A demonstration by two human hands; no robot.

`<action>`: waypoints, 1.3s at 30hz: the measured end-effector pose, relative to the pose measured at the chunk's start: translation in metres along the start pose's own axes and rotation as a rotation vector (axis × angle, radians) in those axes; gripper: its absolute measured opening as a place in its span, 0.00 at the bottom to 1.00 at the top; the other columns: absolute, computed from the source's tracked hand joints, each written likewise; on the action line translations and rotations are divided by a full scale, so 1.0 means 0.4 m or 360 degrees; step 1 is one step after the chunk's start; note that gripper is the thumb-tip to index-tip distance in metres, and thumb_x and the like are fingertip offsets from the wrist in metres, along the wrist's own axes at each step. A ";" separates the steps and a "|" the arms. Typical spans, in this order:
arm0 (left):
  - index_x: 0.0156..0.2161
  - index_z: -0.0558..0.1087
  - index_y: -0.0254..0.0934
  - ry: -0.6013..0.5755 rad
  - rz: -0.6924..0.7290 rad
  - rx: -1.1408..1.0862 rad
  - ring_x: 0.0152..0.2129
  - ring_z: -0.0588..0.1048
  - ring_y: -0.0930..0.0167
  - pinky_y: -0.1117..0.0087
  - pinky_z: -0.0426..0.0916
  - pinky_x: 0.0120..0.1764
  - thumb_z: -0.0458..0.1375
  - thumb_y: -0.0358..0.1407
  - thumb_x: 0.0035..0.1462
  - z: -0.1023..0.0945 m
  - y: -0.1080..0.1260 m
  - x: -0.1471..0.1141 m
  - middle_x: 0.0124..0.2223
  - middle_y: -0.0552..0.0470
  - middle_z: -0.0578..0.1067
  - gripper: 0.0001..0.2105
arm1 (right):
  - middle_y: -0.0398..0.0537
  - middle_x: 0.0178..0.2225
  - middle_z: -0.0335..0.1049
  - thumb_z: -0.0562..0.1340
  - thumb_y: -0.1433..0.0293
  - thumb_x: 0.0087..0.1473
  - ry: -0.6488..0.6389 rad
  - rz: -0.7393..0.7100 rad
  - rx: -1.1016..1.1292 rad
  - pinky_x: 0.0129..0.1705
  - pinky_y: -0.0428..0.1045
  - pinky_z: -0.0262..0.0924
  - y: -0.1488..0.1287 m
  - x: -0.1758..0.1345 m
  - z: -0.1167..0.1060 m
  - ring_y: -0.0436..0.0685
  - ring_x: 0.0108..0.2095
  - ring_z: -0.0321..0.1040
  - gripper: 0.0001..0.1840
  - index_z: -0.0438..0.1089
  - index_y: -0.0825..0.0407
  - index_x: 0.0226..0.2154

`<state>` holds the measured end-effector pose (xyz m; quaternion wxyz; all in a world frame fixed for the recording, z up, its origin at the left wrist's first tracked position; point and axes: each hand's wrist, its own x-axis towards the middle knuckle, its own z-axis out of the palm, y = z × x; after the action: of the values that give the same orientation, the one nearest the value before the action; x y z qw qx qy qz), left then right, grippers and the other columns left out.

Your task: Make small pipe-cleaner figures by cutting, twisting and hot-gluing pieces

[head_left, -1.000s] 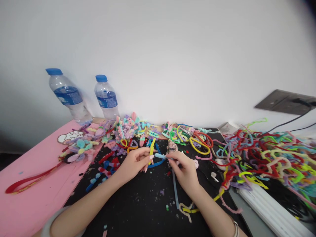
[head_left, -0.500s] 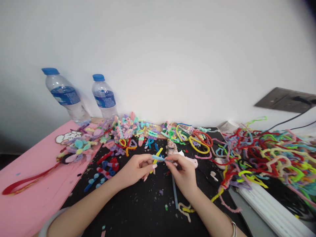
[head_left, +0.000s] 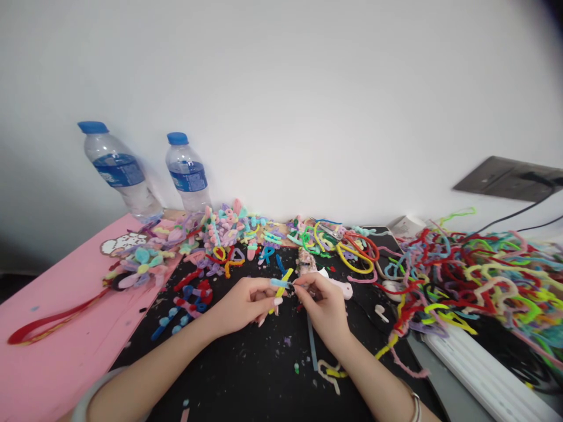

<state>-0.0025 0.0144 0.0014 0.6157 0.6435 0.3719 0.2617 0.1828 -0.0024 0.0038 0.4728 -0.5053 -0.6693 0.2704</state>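
Observation:
My left hand (head_left: 245, 303) and my right hand (head_left: 324, 308) meet over the black mat (head_left: 246, 375). Between their fingertips is a small piece made of a light blue pipe cleaner (head_left: 280, 283) crossed with a yellow pipe cleaner (head_left: 284, 280). The left thumb and fingers pinch it from the left. The right fingertips pinch its right end. A long pale blue pipe cleaner (head_left: 311, 346) lies on the mat under my right wrist.
A big tangle of coloured pipe cleaners (head_left: 475, 275) fills the right side. Small finished shapes (head_left: 229, 234) lie along the wall. Two water bottles (head_left: 116, 170) (head_left: 188, 173) stand at the back left by a pink board (head_left: 57, 328). A wall socket (head_left: 510, 179) has a cable.
Both hands have drawn a little nearer to me with the piece. The yellow pipe cleaner has tilted from upright to slanting under my left fingers.

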 end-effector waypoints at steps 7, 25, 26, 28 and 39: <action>0.28 0.71 0.31 -0.0031 0.0004 -0.0025 0.12 0.64 0.78 0.77 0.60 0.20 0.55 0.38 0.56 -0.003 0.009 0.000 0.17 0.57 0.66 0.11 | 0.43 0.23 0.69 0.59 0.72 0.51 -0.0001 0.0017 -0.0035 0.25 0.44 0.58 0.003 -0.004 0.004 0.50 0.22 0.63 0.03 0.69 0.52 0.28; 0.44 0.62 0.38 0.0062 -0.0037 -0.0418 0.26 0.77 0.71 0.73 0.70 0.27 0.56 0.39 0.54 0.000 0.015 0.003 0.35 0.53 0.72 0.13 | 0.45 0.24 0.69 0.59 0.69 0.51 -0.0057 0.0044 0.0035 0.22 0.46 0.60 0.003 -0.008 0.007 0.51 0.21 0.63 0.05 0.69 0.53 0.28; 0.43 0.62 0.38 0.0064 -0.0013 -0.0412 0.26 0.77 0.71 0.73 0.70 0.28 0.56 0.39 0.55 -0.001 0.015 0.003 0.36 0.53 0.72 0.13 | 0.45 0.24 0.69 0.59 0.69 0.51 -0.0061 0.0042 0.0034 0.22 0.46 0.60 0.004 -0.008 0.007 0.51 0.21 0.63 0.05 0.69 0.53 0.28; 0.42 0.62 0.38 0.0074 0.0020 -0.0398 0.26 0.76 0.72 0.73 0.70 0.28 0.55 0.39 0.55 0.000 0.014 0.003 0.36 0.53 0.71 0.12 | 0.45 0.24 0.69 0.60 0.69 0.51 -0.0067 0.0033 0.0034 0.23 0.46 0.61 0.005 -0.008 0.007 0.51 0.22 0.64 0.04 0.69 0.53 0.28; 0.41 0.63 0.37 0.0112 0.0061 -0.0442 0.29 0.74 0.73 0.72 0.70 0.32 0.56 0.36 0.55 -0.001 0.008 0.004 0.34 0.54 0.71 0.10 | 0.45 0.25 0.70 0.60 0.71 0.51 -0.0086 0.0005 -0.0018 0.24 0.48 0.61 -0.001 -0.008 0.005 0.53 0.23 0.64 0.04 0.70 0.52 0.27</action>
<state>-0.0014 0.0158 0.0045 0.6803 0.5495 0.3412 0.3446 0.1809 -0.0051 0.0020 0.4513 -0.5015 -0.6827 0.2807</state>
